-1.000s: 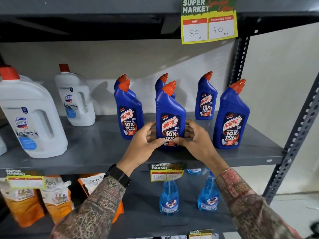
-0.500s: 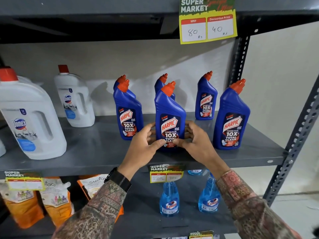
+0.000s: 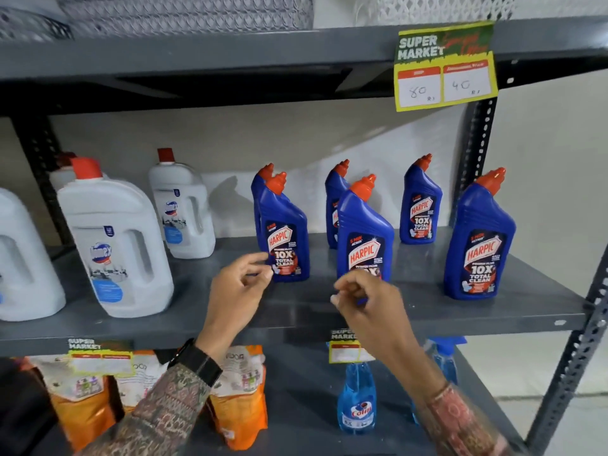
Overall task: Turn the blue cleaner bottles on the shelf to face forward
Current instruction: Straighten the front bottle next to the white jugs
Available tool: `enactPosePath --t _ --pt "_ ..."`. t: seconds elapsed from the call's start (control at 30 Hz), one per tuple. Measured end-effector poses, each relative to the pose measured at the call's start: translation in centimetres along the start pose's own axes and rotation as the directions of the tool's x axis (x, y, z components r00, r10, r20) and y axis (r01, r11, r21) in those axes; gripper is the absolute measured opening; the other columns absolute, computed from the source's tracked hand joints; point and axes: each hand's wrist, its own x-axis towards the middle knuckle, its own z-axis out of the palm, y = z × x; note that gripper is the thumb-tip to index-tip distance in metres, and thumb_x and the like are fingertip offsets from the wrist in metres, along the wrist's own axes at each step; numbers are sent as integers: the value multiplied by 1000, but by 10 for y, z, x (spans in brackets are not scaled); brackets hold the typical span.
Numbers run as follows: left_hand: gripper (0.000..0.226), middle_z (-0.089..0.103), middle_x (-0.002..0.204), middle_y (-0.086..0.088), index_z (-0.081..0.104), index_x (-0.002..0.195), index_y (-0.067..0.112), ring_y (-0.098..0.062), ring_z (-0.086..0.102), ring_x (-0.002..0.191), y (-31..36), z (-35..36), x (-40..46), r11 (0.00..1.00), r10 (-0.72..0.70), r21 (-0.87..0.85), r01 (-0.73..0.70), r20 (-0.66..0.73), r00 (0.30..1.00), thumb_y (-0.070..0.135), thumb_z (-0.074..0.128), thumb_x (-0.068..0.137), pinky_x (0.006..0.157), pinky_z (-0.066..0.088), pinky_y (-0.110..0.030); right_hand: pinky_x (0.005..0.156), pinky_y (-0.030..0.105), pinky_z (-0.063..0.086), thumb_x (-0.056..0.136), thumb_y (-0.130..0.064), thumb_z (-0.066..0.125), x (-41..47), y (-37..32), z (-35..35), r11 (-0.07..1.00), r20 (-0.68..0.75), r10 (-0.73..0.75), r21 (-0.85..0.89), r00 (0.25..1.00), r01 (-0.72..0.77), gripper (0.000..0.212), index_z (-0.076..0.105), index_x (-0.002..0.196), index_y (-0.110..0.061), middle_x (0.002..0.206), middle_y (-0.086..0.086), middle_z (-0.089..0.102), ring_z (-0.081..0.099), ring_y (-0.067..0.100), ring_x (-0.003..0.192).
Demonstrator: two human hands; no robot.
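On the grey shelf point(image 3: 427, 307) | blue bottles point(image 3: 363, 238) were stood label-forward | left hand point(image 3: 237, 287), right hand point(image 3: 365, 297) were held loosely curled, empty

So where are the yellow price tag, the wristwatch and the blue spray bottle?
Yellow price tag point(image 3: 444, 69): head view, middle of the card.
Wristwatch point(image 3: 197, 362): head view, black strap.
Blue spray bottle point(image 3: 357, 401): head view, bottle body.

A shop aisle, grey slotted-steel shelving point(image 3: 460, 311) stocked in rows, yellow-and-green paper "SUPER MARKET" price tag point(image 3: 444, 65) handwritten 80 and 40, repeated blue plastic Harpic cleaner bottles with orange caps point(image 3: 478, 238), white plastic jugs with red caps point(image 3: 115, 238), orange refill pouches point(image 3: 238, 403) below
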Motion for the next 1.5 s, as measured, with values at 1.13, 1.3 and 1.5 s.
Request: enactPosePath --t 1.13,1.3,1.5 --pt "43 78 106 23 53 121 51 5 73 101 -32 -48 16 982 17 -187 33 262 965 18 71 99 76 59 -15 70 10 56 82 -15 86 44 -20 96 994 71 54 96 996 -61 52 53 122 -26 106 -16 68 67 -13 93" --pt "47 74 117 11 55 127 44 7 72 102 -33 -49 18 976 17 -216 42 264 964 12 72 98 77 58 -15 83 24 62 85 -20 84 45 -18 97 989 87 39 140 995 -51 57 55 134 -19 118 -6 72 71 4 105" --pt "60 72 130 1 47 150 23 -6 72 112 -34 -50 18 976 11 -211 54 292 956 10 72 97 88 60 -24 85 29 64 82 -22 87 47 -18 95 977 150 50 196 987 -79 62 55 134 -23 119 -8 73 74 9 104"
